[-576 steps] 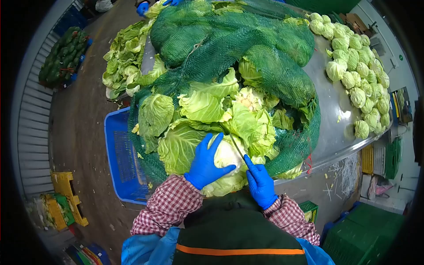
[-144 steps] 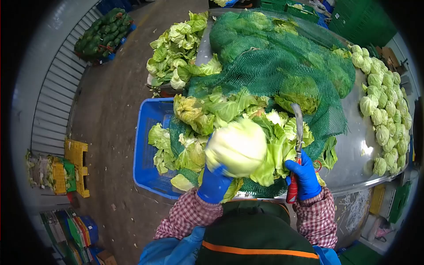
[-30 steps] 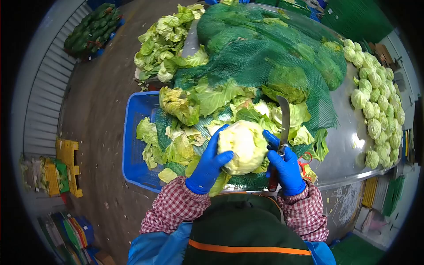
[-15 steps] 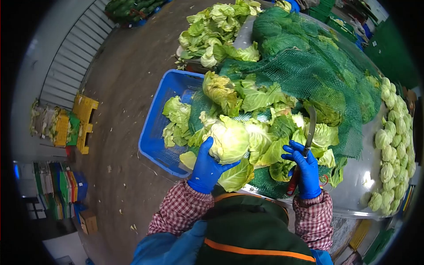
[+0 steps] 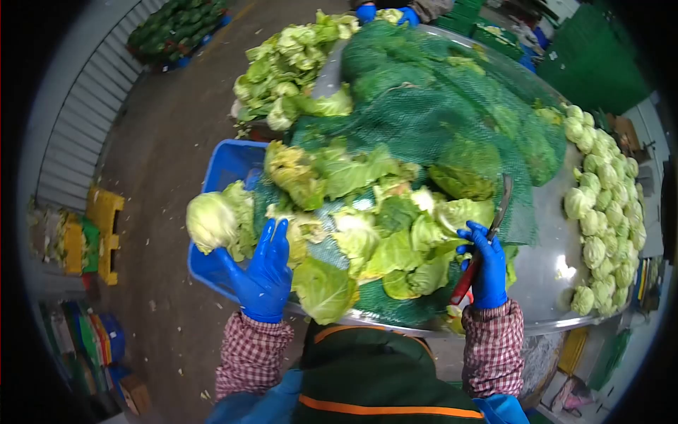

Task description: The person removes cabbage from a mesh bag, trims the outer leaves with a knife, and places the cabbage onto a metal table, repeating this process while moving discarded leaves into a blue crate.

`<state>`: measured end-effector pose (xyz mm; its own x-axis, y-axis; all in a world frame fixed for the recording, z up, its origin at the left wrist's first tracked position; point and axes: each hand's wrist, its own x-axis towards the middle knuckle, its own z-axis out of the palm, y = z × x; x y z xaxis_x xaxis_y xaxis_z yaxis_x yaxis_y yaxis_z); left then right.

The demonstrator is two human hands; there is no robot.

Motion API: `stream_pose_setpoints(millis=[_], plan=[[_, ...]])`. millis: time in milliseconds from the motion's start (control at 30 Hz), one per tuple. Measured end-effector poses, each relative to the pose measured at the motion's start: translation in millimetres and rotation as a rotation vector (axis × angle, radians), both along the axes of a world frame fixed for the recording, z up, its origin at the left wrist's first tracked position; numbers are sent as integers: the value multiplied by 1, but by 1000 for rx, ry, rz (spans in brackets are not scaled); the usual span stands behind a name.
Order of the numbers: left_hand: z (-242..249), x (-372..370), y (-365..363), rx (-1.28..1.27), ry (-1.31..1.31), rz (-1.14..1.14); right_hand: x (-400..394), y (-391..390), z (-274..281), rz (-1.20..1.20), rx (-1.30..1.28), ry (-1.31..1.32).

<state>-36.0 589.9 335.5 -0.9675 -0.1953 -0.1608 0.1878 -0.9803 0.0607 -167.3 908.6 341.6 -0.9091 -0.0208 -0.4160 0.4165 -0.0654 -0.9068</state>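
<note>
While the right hand (image 5: 489, 274) clasps a red-handled knife (image 5: 463, 284), the left hand (image 5: 266, 280), fingers apart, hangs beside a blurred cabbage (image 5: 211, 222) at a blue crate (image 5: 229, 165).

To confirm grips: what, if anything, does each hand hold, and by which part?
Right blue-gloved hand: curved metal knife, by its red handle. Left blue-gloved hand: open, nothing gripped; thumb contact with round green cabbage unclear.
</note>
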Motion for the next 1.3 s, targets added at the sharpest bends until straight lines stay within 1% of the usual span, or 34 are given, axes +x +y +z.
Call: stream_pose_setpoints(millis=[33, 100, 167, 200, 233, 267, 300, 367, 400, 433, 500, 567, 633, 667, 700, 767, 833, 900, 933, 967, 1000, 1033, 1067, 1100, 1133, 1167, 1233, 1300], plan=[[-13, -10, 5, -77, 155, -139, -13, 12, -1, -50, 46, 37], [-44, -42, 27, -203, 185, -465, -43, 37, -6, 13, 146, 95], [-34, -84, 72, -738, -32, -672, -74, 51, -6, 80, 259, 38], [-36, -104, 95, -886, -68, -692, -94, 61, -17, 71, 260, 44], [-43, -126, 115, -1033, -105, -705, -116, 74, -34, -60, 326, 93], [-61, -150, 132, -1160, -94, -643, -134, 86, -42, -186, 391, 145], [-80, -175, 147, -1285, -88, -571, -147, 94, -40, -181, 391, 154], [-94, -224, 174, -1260, -160, -452, -174, 104, -40, -128, 503, 168], [-111, -252, 183, -1198, -249, -546, -190, 121, -62, 3, 538, 203], [-124, -275, 188, -1133, -348, -626, -197, 116, -67, 63, 488, 85], [-120, -286, 196, -845, -254, -720, -212, 114, -103, 121, 179, -83], [-105, -290, 201, -702, -501, -723, -197, 70, -88, 28, -167, -82], [-122, -275, 175, -739, -168, -827, -190, 75, -97, -61, 30, -85], [-92, -265, 171, -496, -434, -724, -167, 63, -66, -32, 118, -103], [-105, -250, 157, -179, -450, -781, -140, 56, -36, -11, 208, -124], [-108, -208, 136, 24, -101, -628, -105, 104, -50, 111, 268, -68], [-56, -155, 91, -231, -267, -646, -83, 59, 8, -12, -24, 426], [-33, -117, 49, -977, 49, -448, -179, 166, -24, -68, -176, 282], [-27, -99, 34, -1264, 49, -381, -201, 173, -1, -98, -134, 415], [-26, -86, 25, -1541, 59, -297, -231, 182, 5, -84, 123, 601], [-29, -73, 29, -1514, 91, -332, -235, 182, 22, -112, 315, 315], [-34, -53, 37, -1822, 17, -299, -224, 183, 35, -142, 489, 18], [-39, -37, 42, -2133, -63, -234, -203, 183, 44, -122, 588, 44], [-51, -23, 44, -2155, -70, -324, -186, 173, 51, -82, 683, 76], [-45, -13, 40, -2178, -75, -340, -161, 160, 55, -233, 602, 223], [-37, -7, 33, -2209, -69, -366, -131, 129, 65, -426, 528, 417], [-36, 3, 28, -2220, -64, -440, -81, 102, 80, -597, 300, 594], [-34, 9, 23, -2243, -60, -503, -39, 87, 87, -371, 67, 604]])
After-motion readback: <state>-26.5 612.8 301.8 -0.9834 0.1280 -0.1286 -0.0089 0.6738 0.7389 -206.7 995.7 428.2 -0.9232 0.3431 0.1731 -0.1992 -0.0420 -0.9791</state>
